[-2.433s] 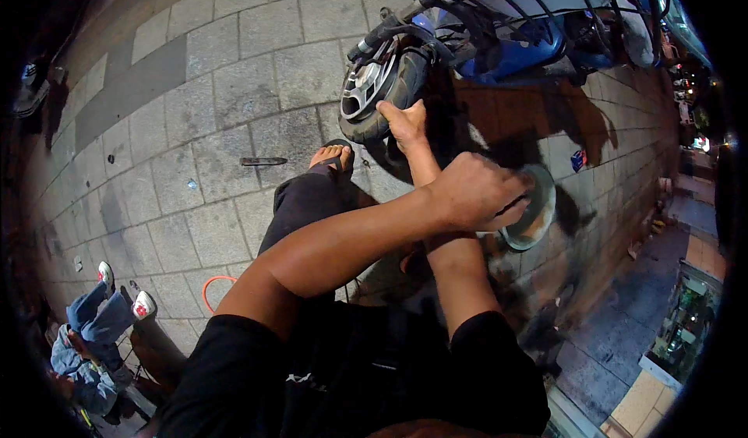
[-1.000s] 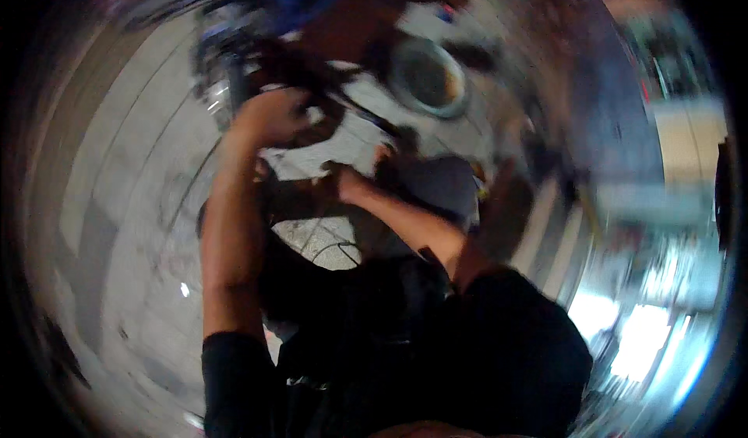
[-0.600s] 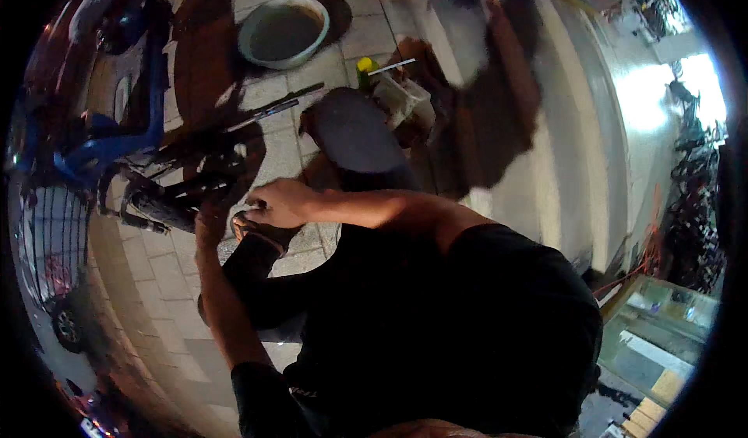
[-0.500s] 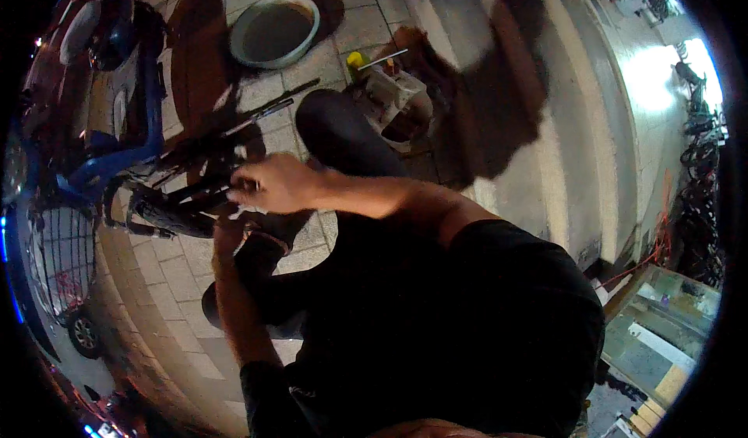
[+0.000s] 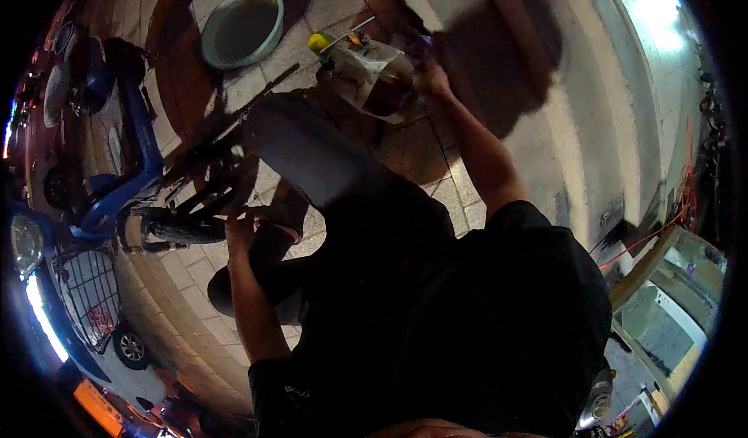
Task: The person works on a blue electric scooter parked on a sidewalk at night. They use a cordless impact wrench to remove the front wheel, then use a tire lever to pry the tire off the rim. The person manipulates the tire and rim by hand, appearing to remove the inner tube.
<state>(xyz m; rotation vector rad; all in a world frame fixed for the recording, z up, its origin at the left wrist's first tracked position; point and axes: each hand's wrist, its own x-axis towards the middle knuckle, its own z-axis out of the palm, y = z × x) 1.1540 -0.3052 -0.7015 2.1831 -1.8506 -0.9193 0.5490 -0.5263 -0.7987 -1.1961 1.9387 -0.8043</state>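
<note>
My left hand (image 5: 240, 226) is low on the left, beside the end of a dark tyred wheel (image 5: 183, 231). Its fingers look bent closed, but what they hold is lost in shadow. Far forward, my right hand (image 5: 430, 78) reaches down at the right side of a whitish plastic container (image 5: 366, 72), cut open and holding small things. The right fingers are dark and blurred, near a faint purplish thing. Across the container's top lies a screwdriver with a yellow handle (image 5: 319, 43) and a long thin shaft. Dark bars of a bike-like frame (image 5: 206, 196) run beside the wheel.
A round pale basin (image 5: 273, 37) of dark liquid stands on the paving ahead. Steps (image 5: 580, 118) rise on the right. A blue scooter (image 5: 132, 150) and a wire basket (image 5: 87, 286) are at left. A glass-topped case (image 5: 662, 313) stands at lower right.
My right hand has left the wheel and gone forward and right to the container. My left hand stays by the wheel. The view has shifted somewhat.
</note>
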